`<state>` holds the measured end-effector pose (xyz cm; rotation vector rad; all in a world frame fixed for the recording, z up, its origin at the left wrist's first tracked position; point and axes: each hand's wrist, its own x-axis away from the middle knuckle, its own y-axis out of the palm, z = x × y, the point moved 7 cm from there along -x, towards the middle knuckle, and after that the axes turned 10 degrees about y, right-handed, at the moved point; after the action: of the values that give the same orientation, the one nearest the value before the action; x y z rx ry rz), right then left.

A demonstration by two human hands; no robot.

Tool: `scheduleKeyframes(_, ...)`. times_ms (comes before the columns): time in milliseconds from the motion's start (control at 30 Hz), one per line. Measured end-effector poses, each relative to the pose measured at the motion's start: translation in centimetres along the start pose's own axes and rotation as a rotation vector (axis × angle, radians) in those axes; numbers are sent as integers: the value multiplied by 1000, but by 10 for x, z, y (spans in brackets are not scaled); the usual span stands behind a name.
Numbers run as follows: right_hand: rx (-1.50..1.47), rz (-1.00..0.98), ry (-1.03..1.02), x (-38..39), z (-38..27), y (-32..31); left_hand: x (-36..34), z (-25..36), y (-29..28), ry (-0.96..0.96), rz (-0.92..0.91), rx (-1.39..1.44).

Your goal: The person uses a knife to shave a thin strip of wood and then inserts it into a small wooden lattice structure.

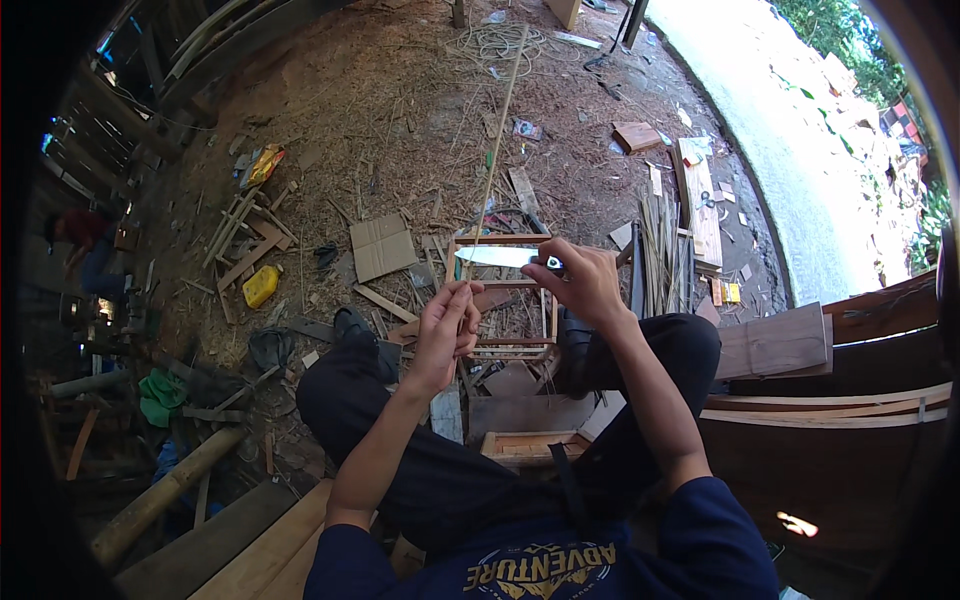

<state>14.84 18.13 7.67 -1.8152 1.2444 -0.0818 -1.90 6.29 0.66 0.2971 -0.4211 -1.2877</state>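
My left hand [445, 330] pinches the lower part of a long, thin pale strip [505, 100], which reaches far forward over the ground. In my right hand [580, 275] is a knife, its shiny blade [497, 255] lying flat and pointing left across the strip, just above my left fingers; whether it touches the strip I cannot tell. Beneath my hands a light wooden frame [550, 315] lies between my feet.
A bundle of thin slats [660, 255], boards [775, 345], cardboard [383, 246], a yellow jug [260, 287] and coiled rope [480, 42] lie around me. A bamboo pole [160, 500] is at lower left. Another person [85, 250] bends at far left. A pale paved strip [760, 130] runs right.
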Motion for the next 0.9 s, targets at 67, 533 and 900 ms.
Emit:
scheduleKeyframes(67, -9, -37, -4, 2, -3, 3, 0, -2, 0, 5, -18, -20)
scheduleKeyframes(533, -139, -67, -182, 14, -26, 29, 4, -22, 1, 75, -37, -154)
scheduleKeyframes(900, -22, 0, -63, 4, -9, 9, 10, 1, 3, 84, 3, -259)
